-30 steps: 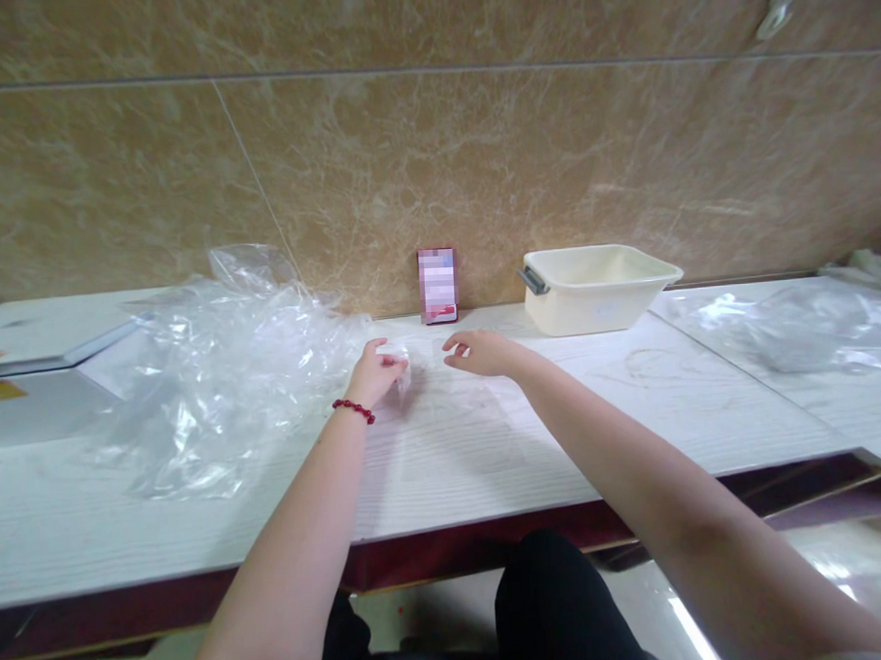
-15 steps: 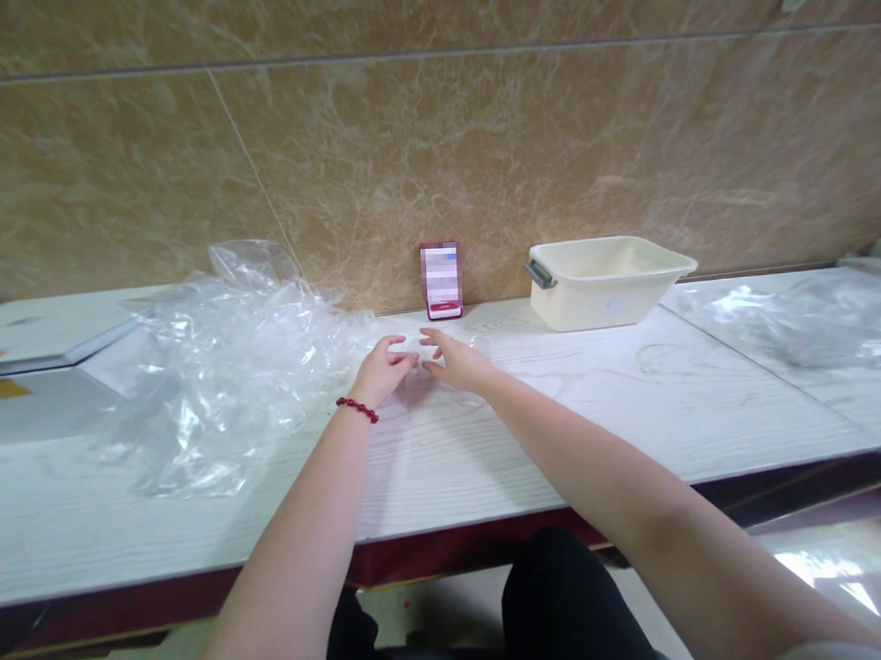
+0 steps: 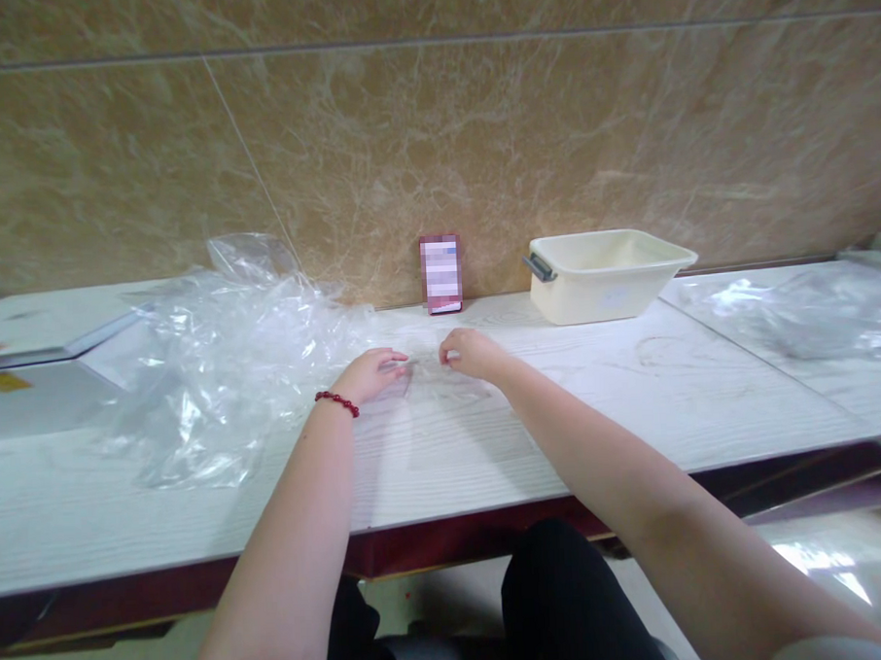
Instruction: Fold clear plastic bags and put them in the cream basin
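Observation:
A thin clear plastic bag (image 3: 453,380) lies on the white wood-grain table between my hands, its outline faint. My left hand (image 3: 373,372), with a red bead bracelet at the wrist, is at the bag's left side, fingers stretched out and slightly apart. On the other side, my right hand (image 3: 475,354) has its fingers curled in and pinched at the bag's upper part. How much plastic they grip is too faint to tell. A phone (image 3: 442,274) in a red case leans upright against the wall just beyond both hands.
A large heap of clear plastic bags (image 3: 230,368) covers the table left of my hands, against an open white box (image 3: 41,396). At the back right stands a cream plastic bin (image 3: 600,299) with a grey clip. More clear plastic (image 3: 812,314) lies far right. The tiled wall (image 3: 549,140) borders the table.
My hands have moved apart, the left one to the left and nearer, the right one to the right. The right fingers have curled in. The view has tilted slightly down.

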Motion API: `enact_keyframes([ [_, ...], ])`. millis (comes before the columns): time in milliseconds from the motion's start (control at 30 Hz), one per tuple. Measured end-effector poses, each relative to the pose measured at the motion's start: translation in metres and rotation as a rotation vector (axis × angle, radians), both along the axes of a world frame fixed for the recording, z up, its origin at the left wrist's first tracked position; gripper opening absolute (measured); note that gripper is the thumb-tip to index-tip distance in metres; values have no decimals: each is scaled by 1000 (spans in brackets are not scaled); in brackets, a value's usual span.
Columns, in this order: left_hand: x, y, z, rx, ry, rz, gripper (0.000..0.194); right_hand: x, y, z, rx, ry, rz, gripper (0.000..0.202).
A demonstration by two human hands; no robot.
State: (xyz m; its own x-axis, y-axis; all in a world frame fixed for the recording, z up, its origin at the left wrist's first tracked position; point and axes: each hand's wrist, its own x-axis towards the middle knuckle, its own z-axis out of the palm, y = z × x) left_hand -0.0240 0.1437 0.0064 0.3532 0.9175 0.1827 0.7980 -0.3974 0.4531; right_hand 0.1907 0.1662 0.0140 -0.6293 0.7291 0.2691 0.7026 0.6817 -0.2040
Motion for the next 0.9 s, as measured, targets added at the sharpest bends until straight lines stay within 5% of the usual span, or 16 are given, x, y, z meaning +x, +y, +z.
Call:
enact_keyframes([
  [200, 1, -7, 2, -59, 207, -36, 43, 1, 5, -5, -34, -33, -19, 20],
  [700, 15, -9, -4, -151, 218, 72, 50, 3, 3, -2, -20, 5, 20, 19],
  [900, 12, -13, -1, -182, 259, 85, 57, 11, 4, 5, -85, -35, -132, 19],
])
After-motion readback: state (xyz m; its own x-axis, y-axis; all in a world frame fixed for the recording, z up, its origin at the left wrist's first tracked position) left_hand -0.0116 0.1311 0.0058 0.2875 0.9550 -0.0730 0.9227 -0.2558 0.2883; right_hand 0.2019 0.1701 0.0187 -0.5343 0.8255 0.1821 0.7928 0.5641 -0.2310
